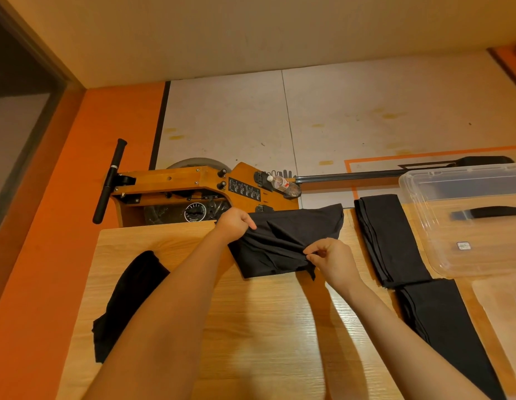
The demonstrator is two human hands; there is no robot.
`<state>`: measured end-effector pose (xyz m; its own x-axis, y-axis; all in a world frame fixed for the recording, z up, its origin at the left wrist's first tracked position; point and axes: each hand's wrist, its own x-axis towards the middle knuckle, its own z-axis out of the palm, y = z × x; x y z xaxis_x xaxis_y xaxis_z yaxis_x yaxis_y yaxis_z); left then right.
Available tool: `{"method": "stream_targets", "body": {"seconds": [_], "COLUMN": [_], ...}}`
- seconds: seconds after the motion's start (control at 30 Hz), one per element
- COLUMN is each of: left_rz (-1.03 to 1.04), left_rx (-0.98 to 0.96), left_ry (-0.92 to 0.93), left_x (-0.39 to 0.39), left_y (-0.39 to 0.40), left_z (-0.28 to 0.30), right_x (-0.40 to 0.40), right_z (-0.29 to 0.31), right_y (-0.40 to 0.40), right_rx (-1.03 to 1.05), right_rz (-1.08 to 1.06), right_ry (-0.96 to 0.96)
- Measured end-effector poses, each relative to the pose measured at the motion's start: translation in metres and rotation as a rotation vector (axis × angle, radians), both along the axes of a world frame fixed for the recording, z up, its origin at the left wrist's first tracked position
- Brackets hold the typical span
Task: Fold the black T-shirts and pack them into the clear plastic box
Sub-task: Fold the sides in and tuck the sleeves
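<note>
Fingers of my left hand (235,225) and right hand (332,259) are pinching a black shirt (285,241), each grip clamped on cloth. It is lying rumpled on the surface (251,327), near the clear box (464,220).

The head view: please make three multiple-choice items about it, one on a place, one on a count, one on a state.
1. Where does the clear plastic box stand?
A. at the table's right
B. on the floor
C. under the table

2. How many folded T-shirts lie beside the box?
A. none
B. two
C. five

3. What does the right hand do?
A. hangs idle
B. lifts the box
C. pinches the black T-shirt

Key: 1 A, it rests on the table's right side; 2 B, two strips lie there; 3 C, its fingers pinch cloth, and the left hand grips it too.
</note>
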<state>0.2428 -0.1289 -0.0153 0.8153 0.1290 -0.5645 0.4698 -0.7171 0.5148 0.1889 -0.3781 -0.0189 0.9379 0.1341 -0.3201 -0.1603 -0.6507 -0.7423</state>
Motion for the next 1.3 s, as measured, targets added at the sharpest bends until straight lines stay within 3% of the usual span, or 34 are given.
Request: {"method": "stream_targets", "body": {"seconds": [0.27,0.6,0.87,1.3], "left_rz": [0.098,0.055,0.12,0.165], "left_rx": [-0.017,0.04,0.103,0.084], "left_ry": [-0.117,-0.292,-0.443,-0.541], "left_x": [-0.015,-0.034,-0.038,-0.05], "left_y": [0.014,0.023,0.038,0.057], "left_z": [0.018,0.029,0.062,0.124], "right_x": [0.005,0.005,0.008,0.013], "right_z": [0.021,0.042,0.063,0.122], "right_y": [-0.009,-0.003,0.004,0.013], "right_rx": [-0.024,-0.043,0.143,0.211], "right_rz": [0.013,-0.058,-0.241,-0.184], "right_ry": [-0.021,-0.169,-0.163,-0.34]}}
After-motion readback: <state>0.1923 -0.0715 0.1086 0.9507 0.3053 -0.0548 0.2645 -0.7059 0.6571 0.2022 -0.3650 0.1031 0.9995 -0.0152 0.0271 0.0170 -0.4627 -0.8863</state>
